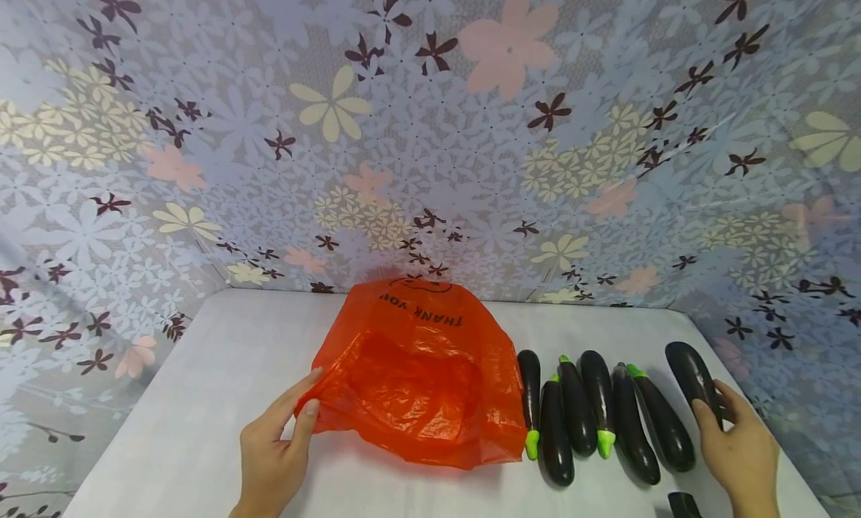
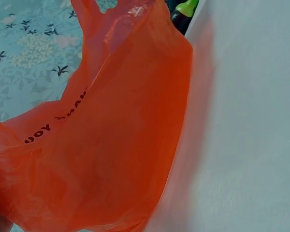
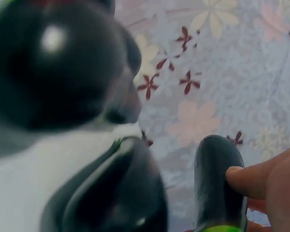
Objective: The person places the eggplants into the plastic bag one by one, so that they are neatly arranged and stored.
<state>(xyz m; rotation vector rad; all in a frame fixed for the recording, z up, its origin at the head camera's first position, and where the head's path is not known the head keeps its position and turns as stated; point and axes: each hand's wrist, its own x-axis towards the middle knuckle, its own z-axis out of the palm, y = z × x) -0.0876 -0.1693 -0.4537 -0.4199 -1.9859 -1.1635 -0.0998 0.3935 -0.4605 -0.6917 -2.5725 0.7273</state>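
Note:
A red plastic bag (image 1: 430, 383) printed "THANK YOU" lies with its mouth spread toward me. At its left edge my left hand (image 1: 279, 436) pinches the rim between thumb and fingers. In the left wrist view the red bag (image 2: 130, 121) covers most of the picture, and only a bit of that hand shows at the lower left. My right hand (image 1: 740, 443) grips a dark eggplant (image 1: 691, 370) near its lower end, at the table's right side. The right wrist view shows this eggplant (image 3: 217, 179) upright, thumb across it, green showing at its bottom.
Several eggplants (image 1: 578, 406) lie side by side between the bag and my right hand, some with bright green stem ends. Another dark piece (image 1: 684, 504) shows at the front edge. A white cloth (image 1: 202, 398) covers the table; flowered fabric (image 1: 430, 129) stands behind and at the sides.

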